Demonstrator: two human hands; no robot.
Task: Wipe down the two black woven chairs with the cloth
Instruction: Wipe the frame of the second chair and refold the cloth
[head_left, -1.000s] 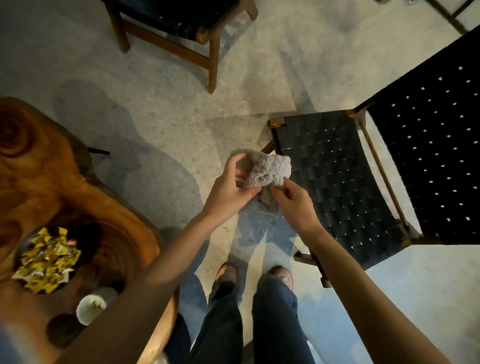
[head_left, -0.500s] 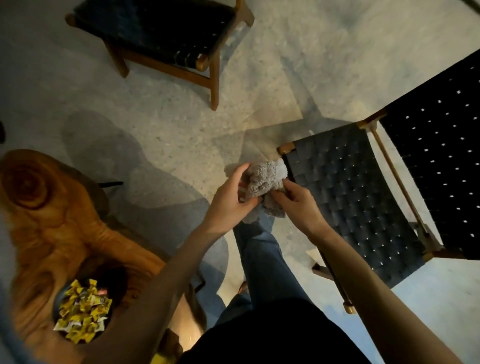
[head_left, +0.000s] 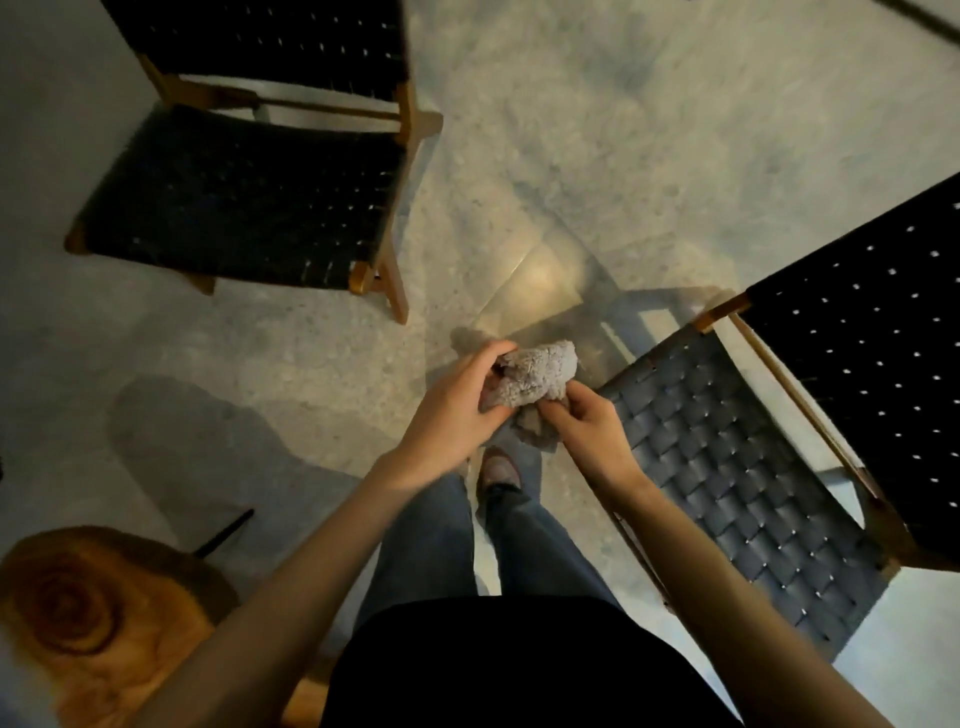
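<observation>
A bunched grey fluffy cloth (head_left: 537, 375) hangs in front of me at mid-frame, held by both hands. My left hand (head_left: 457, 415) grips its left side with curled fingers, and my right hand (head_left: 587, 434) pinches its lower right part. One black woven chair (head_left: 748, 478) with a wooden frame stands right of my hands, its seat corner just beside the cloth and its backrest at the far right. The second black woven chair (head_left: 244, 202) stands at the upper left, apart from my hands.
A round wooden table top (head_left: 88, 623) shows at the lower left, with a thin black leg beside it. Grey speckled floor (head_left: 597, 156) lies between the two chairs. My legs and one shoe (head_left: 498, 470) are below the cloth.
The view has swung up and leftward: the far chair now shows whole, the wooden table has slid to the corner and its bowl of yellow wrappers has left the frame. Both hands keep the cloth.
</observation>
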